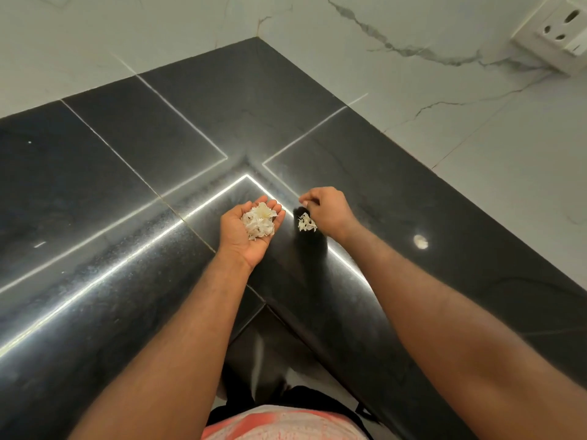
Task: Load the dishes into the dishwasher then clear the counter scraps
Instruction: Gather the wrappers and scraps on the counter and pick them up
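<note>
The left hand [251, 228] is lying palm-up and cupped above the glossy black stone counter [127, 185], carrying a heap of pale white flaky scraps [259, 220]. The right hand [330, 214], held apart from it, is curling its fingers just beside a smaller cluster of white flakes [306, 223]. Whether it is gripping them cannot be determined.

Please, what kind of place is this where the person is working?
Most likely a home kitchen: a corner of dark polished stone counter, marble-look wall tiles with a socket, and pale food scraps cupped in the left hand.
</note>
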